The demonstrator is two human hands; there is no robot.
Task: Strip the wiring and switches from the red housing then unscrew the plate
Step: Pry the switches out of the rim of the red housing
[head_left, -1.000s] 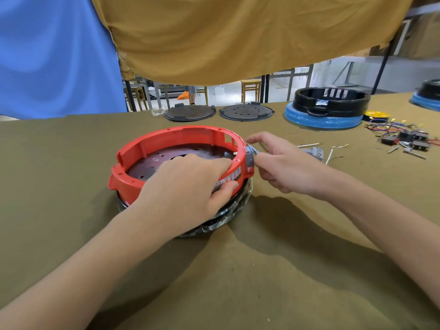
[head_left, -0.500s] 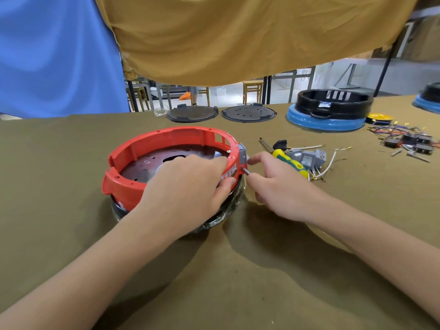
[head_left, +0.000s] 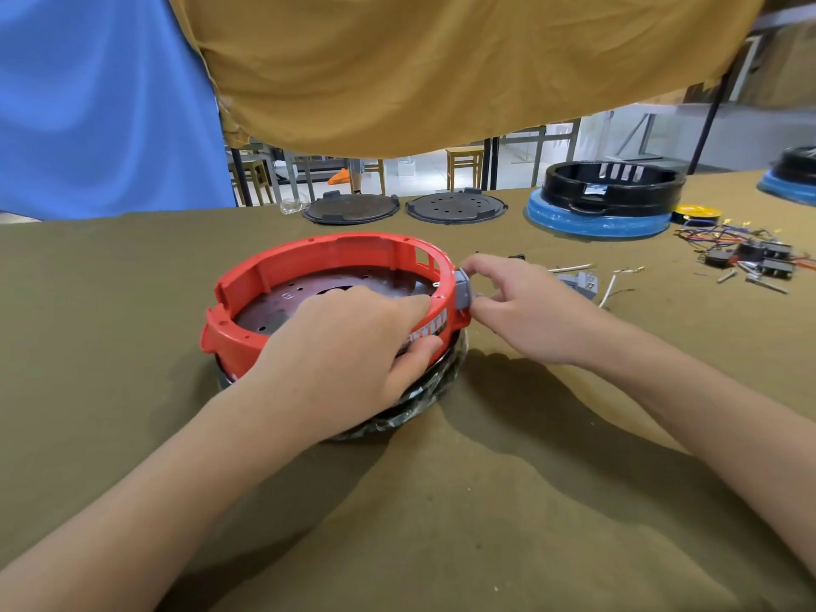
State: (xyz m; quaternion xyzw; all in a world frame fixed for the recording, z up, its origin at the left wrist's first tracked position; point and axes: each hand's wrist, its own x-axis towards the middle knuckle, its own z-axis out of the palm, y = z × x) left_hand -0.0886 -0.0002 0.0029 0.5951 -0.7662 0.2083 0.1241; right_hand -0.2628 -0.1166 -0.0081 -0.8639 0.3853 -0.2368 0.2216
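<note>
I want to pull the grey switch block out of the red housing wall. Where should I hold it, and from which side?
Pinch the grey switch block by its top and bottom faces, coming from outside the red housing on the right, as the right hand does. It protrudes outward there. The left hand braces the near wall.

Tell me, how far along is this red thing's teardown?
Partly done, it seems. Loose wires and switches already lie on the table, though I can't tell which housing they came from. Right now the left hand grips the red housing while the right hand pinches a grey part on its rim. Left to do: free that part, then unscrew the dark plate inside.
</note>
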